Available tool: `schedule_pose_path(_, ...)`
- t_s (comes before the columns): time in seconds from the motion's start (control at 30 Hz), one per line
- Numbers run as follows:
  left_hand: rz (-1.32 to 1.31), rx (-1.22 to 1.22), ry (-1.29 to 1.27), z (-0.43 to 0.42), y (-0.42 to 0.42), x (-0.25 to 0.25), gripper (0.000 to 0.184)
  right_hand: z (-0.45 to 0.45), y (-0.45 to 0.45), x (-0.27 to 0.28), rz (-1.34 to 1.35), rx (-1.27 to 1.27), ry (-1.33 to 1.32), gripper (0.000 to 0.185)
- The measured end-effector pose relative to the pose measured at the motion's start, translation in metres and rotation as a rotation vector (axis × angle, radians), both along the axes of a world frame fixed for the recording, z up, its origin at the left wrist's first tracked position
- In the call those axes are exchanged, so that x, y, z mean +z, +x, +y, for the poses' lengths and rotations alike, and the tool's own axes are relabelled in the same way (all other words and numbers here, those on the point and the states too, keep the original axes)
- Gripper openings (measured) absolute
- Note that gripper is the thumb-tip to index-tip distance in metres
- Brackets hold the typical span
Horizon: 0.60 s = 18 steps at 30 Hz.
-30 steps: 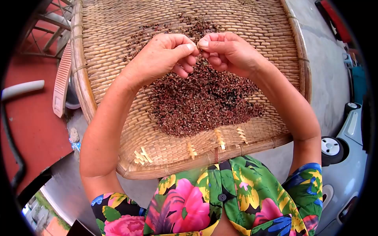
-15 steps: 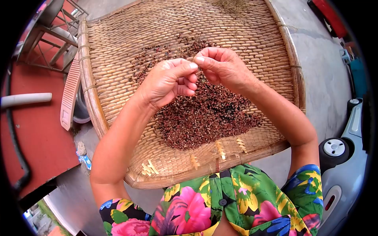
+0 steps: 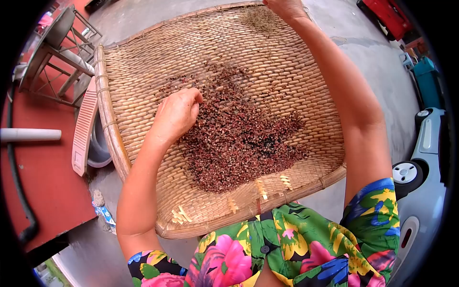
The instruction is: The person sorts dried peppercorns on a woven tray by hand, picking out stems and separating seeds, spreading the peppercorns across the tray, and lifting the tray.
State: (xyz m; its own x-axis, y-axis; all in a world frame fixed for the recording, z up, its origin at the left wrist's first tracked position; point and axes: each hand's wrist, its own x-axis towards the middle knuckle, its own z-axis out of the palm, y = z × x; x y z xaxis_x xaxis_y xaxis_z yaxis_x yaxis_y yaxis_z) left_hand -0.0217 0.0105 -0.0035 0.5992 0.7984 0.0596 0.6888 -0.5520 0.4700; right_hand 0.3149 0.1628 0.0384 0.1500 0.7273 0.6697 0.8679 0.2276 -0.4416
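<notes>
A wide woven bamboo winnowing tray point(image 3: 138, 71) lies in front of me, with a heap of dried reddish-brown peppercorns point(image 3: 229, 158) spread over its middle. Some black seeds point(image 3: 265, 145) show in the heap. At the heap's left side is my left hand point(image 3: 178, 114), its fingers curled downward; their tips are hidden, so what they hold, if anything, cannot be seen. My right hand point(image 3: 286, 8) reaches to the tray's far rim, beside a small pile of thin brownish stems point(image 3: 262, 20). Its fingers look pressed together and are partly cut off by the view's top edge.
To the left stand a metal-framed chair point(image 3: 57, 52), a pink slatted plastic piece point(image 3: 84, 129) and a basin point(image 3: 99, 143). A white pipe point(image 3: 31, 135) lies over the red surface point(image 3: 52, 191). On the right are a pale blue toy car point(image 3: 430, 153) and a teal bin point(image 3: 429, 79).
My hands have parted from where they met above the heap. The right one has moved away to the far rim; the left one has dropped to the heap's left side.
</notes>
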Motion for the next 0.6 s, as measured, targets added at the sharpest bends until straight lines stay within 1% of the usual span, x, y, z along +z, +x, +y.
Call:
schedule_pose_path(0.03,0.042,-0.002,0.018,0.002,-0.006,-0.001,0.013,0.016,0.021,-0.021,-0.092,-0.044,-0.003,0.037)
schedule_pose_path(0.07,0.070,0.018,0.020,0.005,-0.010,0.000,0.014,0.005,0.013,-0.021,-0.089,-0.030,-0.018,0.037)
schedule_pose_path(0.13,0.123,0.027,0.019,0.008,-0.016,0.006,0.016,-0.028,0.000,-0.006,-0.124,-0.120,-0.461,0.023)
schedule_pose_path(0.17,0.177,0.034,0.002,0.009,-0.018,0.008,0.018,-0.018,0.017,-0.039,-0.372,0.075,-0.201,0.028)
schedule_pose_path(0.23,0.215,0.010,-0.059,0.010,-0.022,0.009,0.019,-0.096,-0.066,-0.056,-0.298,0.340,-0.533,0.030)
schedule_pose_path(0.27,0.215,0.020,-0.063,0.008,-0.021,0.010,0.021,-0.096,-0.070,-0.050,-0.159,0.351,-0.752,0.040)
schedule_pose_path(0.3,0.220,0.027,-0.069,0.007,-0.023,0.009,0.021,-0.130,-0.111,-0.085,-0.391,0.412,-0.631,0.040)
schedule_pose_path(0.33,0.232,0.036,-0.076,0.007,-0.024,0.009,0.021,-0.154,-0.138,-0.073,-0.392,0.421,-0.757,0.039)
schedule_pose_path(0.37,0.238,0.038,-0.084,0.009,-0.021,0.011,0.021,-0.158,-0.141,-0.072,-0.339,0.449,-0.773,0.034)
schedule_pose_path(0.4,0.205,0.032,-0.048,0.010,-0.023,0.012,0.021,-0.177,-0.170,-0.092,-0.399,0.633,-0.545,0.042)
schedule_pose_path(0.47,0.196,0.021,-0.035,0.012,-0.024,0.012,0.021,-0.191,-0.187,-0.095,-0.378,0.696,-0.509,0.039)
schedule_pose_path(0.5,0.183,0.012,-0.023,0.013,-0.025,0.008,0.020,-0.213,-0.202,-0.099,-0.441,0.815,-0.577,0.037)
schedule_pose_path(0.57,0.175,-0.001,-0.018,0.014,-0.026,0.007,0.020,-0.226,-0.204,-0.107,-0.480,0.897,-0.519,0.031)
schedule_pose_path(0.6,0.184,0.005,-0.013,0.015,-0.026,0.009,0.020,-0.234,-0.192,-0.108,-0.513,0.985,-0.523,0.029)
